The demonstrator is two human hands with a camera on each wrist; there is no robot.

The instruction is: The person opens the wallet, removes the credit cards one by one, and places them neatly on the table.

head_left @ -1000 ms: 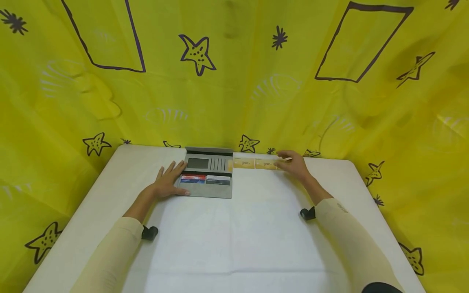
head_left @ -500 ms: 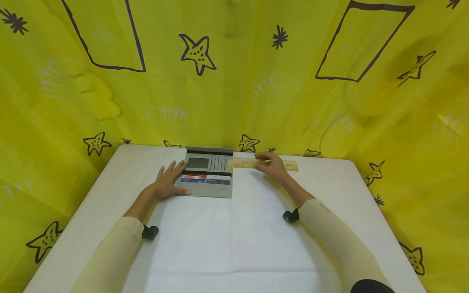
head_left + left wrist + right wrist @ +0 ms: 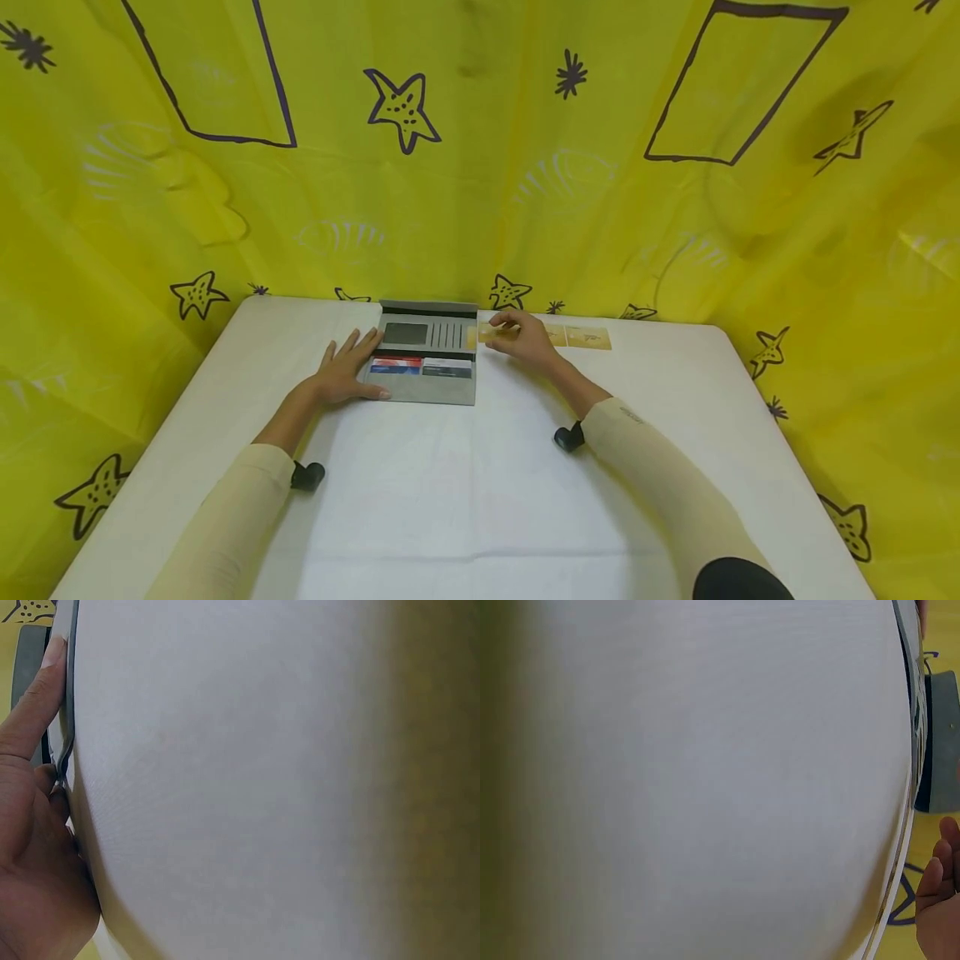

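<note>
Two cards [image 3: 395,367] look done, pocketed in the wallet [image 3: 431,390] between my hands, my left hand [image 3: 345,372] spread on its edge; three gold cards [image 3: 588,337] lie outside, seemingly left to finish, under and right of my right hand [image 3: 525,340], whose grip I can't tell.

Showing a yellow backdrop [image 3: 465,196], bearing dark-outlined starfish [image 3: 405,109] and four-sided shapes [image 3: 742,83], hanging behind and beside a white tabletop [image 3: 420,492], showing faint creases [image 3: 558,555].
</note>
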